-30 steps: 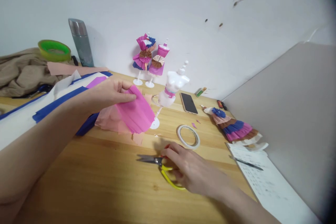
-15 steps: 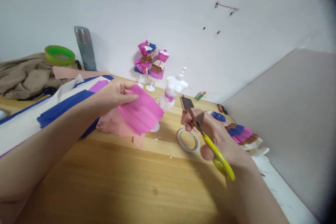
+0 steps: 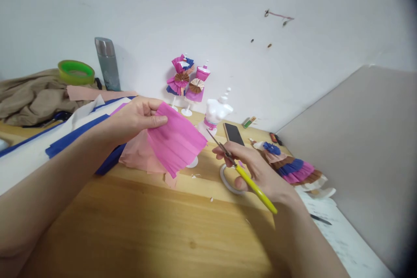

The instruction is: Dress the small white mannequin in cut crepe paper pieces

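My left hand pinches the upper left corner of a pink crepe paper piece, holding it above the table. In my right hand is a pair of scissors with yellow handles; the blades point up and left toward the paper's right edge, a little apart from it. Behind the paper stands a small white dress-form mannequin with a pink band round its waist. Peach crepe paper lies under the pink piece. A roll of white tape is partly hidden by my right hand.
Two dressed mini mannequins stand by the wall. A phone lies behind my right hand, and a layered paper dress lies to the right. Blue paper strips, a bottle and a green tape roll are at left.
My right hand has turned the scissors and brought them left, closer to the pink paper. The left hand keeps its hold with the paper slightly lower. The whole view has shifted a little.
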The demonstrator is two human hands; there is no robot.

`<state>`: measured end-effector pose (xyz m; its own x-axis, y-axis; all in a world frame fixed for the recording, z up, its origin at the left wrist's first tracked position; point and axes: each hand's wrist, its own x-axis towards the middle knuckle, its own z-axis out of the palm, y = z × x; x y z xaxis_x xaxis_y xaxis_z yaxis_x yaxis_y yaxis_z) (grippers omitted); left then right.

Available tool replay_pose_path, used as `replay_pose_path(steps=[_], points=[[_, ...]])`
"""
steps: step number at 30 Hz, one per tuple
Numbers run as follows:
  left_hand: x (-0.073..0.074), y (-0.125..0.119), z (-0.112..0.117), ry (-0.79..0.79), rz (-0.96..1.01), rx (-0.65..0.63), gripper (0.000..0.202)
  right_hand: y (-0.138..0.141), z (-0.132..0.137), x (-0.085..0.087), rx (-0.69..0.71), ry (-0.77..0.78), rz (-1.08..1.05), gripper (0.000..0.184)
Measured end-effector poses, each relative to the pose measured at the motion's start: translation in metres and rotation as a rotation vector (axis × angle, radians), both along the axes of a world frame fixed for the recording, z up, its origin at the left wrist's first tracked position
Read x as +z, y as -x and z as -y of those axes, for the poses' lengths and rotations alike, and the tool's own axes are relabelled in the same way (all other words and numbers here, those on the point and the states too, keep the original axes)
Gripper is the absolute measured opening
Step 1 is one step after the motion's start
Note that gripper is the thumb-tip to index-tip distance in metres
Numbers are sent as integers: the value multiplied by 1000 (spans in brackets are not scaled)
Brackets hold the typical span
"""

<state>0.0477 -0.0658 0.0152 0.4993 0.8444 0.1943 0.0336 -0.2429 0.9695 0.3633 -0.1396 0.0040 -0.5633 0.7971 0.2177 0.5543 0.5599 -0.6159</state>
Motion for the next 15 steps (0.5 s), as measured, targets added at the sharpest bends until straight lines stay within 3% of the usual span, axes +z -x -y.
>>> replay_pose_path(steps=[5,11,15], points=[[-3,0,-2,18,11,-26,28,11,1,-2,-50,19,59,43],[-8,-6,-3,56,24,-68,24,35,5,-27,-255,65,-561,35],[-14,-11,-2,90,2,-108,26,50,10,-37,-325,73,-677,30]])
